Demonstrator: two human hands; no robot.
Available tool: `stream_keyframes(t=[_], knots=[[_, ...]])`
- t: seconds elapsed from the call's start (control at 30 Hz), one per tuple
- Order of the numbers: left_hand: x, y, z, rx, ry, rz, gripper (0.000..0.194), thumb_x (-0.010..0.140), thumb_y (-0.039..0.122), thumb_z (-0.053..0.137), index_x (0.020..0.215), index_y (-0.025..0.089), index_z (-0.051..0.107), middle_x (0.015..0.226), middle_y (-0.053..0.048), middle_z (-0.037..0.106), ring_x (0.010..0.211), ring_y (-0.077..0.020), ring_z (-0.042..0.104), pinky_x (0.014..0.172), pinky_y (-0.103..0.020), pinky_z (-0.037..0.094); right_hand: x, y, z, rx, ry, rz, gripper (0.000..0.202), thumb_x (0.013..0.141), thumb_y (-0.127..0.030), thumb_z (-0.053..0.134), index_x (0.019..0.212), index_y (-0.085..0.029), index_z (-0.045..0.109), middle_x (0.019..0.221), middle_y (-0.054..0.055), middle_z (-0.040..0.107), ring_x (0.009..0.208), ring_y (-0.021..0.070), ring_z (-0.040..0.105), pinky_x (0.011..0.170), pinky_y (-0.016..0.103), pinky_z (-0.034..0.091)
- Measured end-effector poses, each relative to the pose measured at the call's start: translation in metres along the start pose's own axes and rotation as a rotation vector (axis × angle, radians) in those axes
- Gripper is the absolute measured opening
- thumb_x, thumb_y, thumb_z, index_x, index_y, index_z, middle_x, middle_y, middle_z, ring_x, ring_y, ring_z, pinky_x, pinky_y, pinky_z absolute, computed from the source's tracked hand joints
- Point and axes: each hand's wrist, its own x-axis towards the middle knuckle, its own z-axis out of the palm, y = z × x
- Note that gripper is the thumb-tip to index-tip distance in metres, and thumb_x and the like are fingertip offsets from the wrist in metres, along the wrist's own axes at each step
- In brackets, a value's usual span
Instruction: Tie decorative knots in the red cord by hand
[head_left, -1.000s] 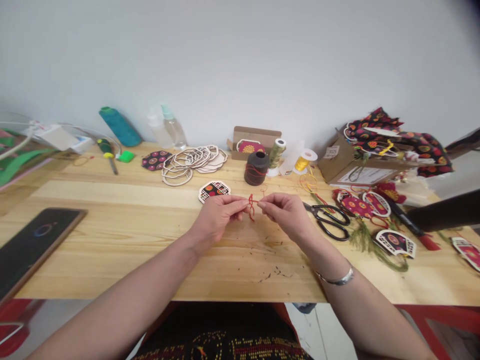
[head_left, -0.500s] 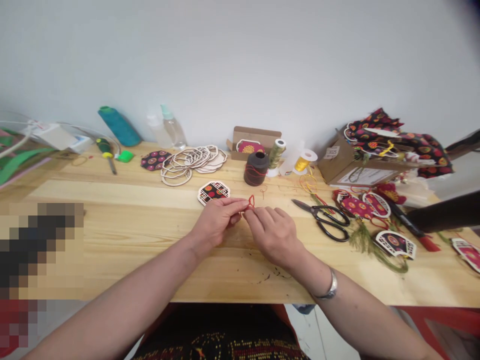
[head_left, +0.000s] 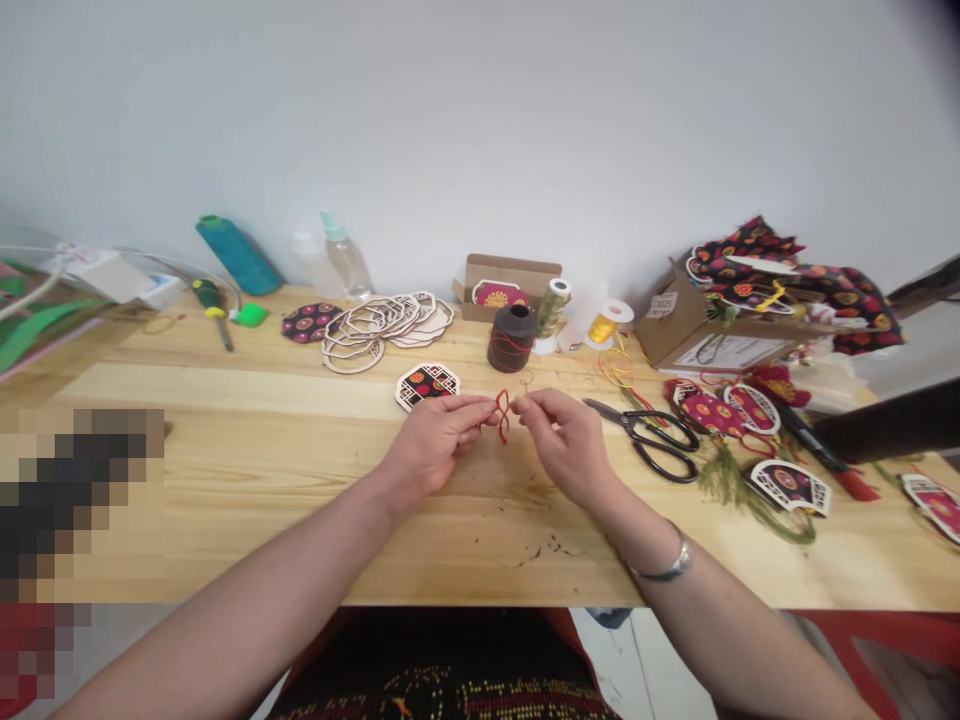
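Since the previous frame, the right hand (head_left: 568,440) has turned and drawn back from the left fingertips; the left hand (head_left: 431,440) has stayed put. Take the red cord (head_left: 503,413), held above the table's middle, as the dial's centre, with twelve o'clock toward the wall (head_left: 450,120).

From the left: a white power strip (head_left: 112,275) lies before ten o'clock, a teal thread cone (head_left: 238,255) at ten, and a spray bottle (head_left: 347,262) with a mint top between ten and eleven. Nearer, at ten, white fretwork frames (head_left: 386,325) overlap. Past nine is an octagonal fabric panel (head_left: 429,387), just beyond the left hand, whose thumb and forefinger pinch the looped cord, its tails dangling. The right hand's thumb and forefinger tips are close together beside the cord; I cannot tell whether they grip a strand.

At twelve stands a black thread cone (head_left: 511,338), at two a yellow spool (head_left: 611,322). Past two, a cardboard box (head_left: 675,335) carries a sticker (head_left: 664,303) reading "3025"; its larger white label is illegible. Black-handled scissors (head_left: 664,440) lie beyond three.

Pale grained planks form the tabletop (head_left: 247,430), dark scraps (head_left: 551,548) scattered at five; the wall is plain grey, and pale floor tiles (head_left: 637,660) show below.
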Motion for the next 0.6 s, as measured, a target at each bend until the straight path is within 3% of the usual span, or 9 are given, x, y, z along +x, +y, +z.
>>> stream_keyframes(t=[0.07, 0.17, 0.27, 0.43, 0.6], knots=[[-0.0008, -0.0001, 0.0008, 0.044, 0.003, 0.011, 0.015, 0.062, 0.025, 0.075, 0.069, 0.012, 0.072, 0.062, -0.003, 0.063, 0.043, -0.0008, 0.034, 0.041, -0.018, 0.018, 0.0047, 0.002, 0.0004, 0.281, -0.151, 0.274, 0.038, 0.086, -0.042, 0.048, 0.071, -0.012, 0.066, 0.064, 0.005, 0.063, 0.057, 0.0114, 0.053, 0.055, 0.025, 0.04], [-0.0023, -0.0006, 0.0027, 0.091, -0.004, 0.035, 0.015, 0.063, 0.026, 0.074, 0.068, 0.012, 0.072, 0.06, -0.003, 0.062, 0.044, -0.0017, 0.035, 0.042, -0.019, 0.02, 0.0068, 0.0027, 0.0034, 0.605, -0.278, 0.428, 0.04, 0.079, -0.049, 0.055, 0.073, -0.012, 0.068, 0.065, 0.004, 0.063, 0.055, 0.0096, 0.049, 0.054, 0.024, 0.038], [-0.0037, -0.0012, 0.0041, 0.142, -0.046, 0.016, 0.017, 0.062, 0.027, 0.074, 0.068, 0.011, 0.072, 0.059, -0.003, 0.061, 0.044, -0.0021, 0.034, 0.042, -0.02, 0.019, 0.0062, 0.0019, 0.0053, 0.728, -0.207, 0.472, 0.031, 0.068, -0.045, 0.067, 0.07, -0.014, 0.068, 0.065, 0.002, 0.062, 0.056, 0.0093, 0.048, 0.055, 0.024, 0.036], [-0.0052, -0.0016, 0.0031, 0.203, -0.108, -0.009, 0.019, 0.063, 0.028, 0.074, 0.07, 0.01, 0.073, 0.057, -0.003, 0.059, 0.043, -0.0022, 0.032, 0.043, -0.021, 0.017, 0.008, 0.0035, 0.0033, 0.74, -0.043, 0.543, 0.021, 0.059, -0.035, 0.075, 0.059, -0.015, 0.067, 0.062, 0.001, 0.062, 0.054, 0.0077, 0.045, 0.055, 0.024, 0.035], [-0.005, -0.0006, 0.0024, 0.194, -0.122, 0.001, 0.018, 0.063, 0.027, 0.074, 0.068, 0.011, 0.072, 0.055, -0.002, 0.059, 0.043, -0.0018, 0.031, 0.043, -0.021, 0.018, 0.0096, 0.0066, 0.0022, 0.787, -0.061, 0.535, 0.022, 0.058, -0.034, 0.076, 0.059, -0.014, 0.067, 0.061, 0.001, 0.062, 0.054, 0.0077, 0.047, 0.056, 0.024, 0.038]])
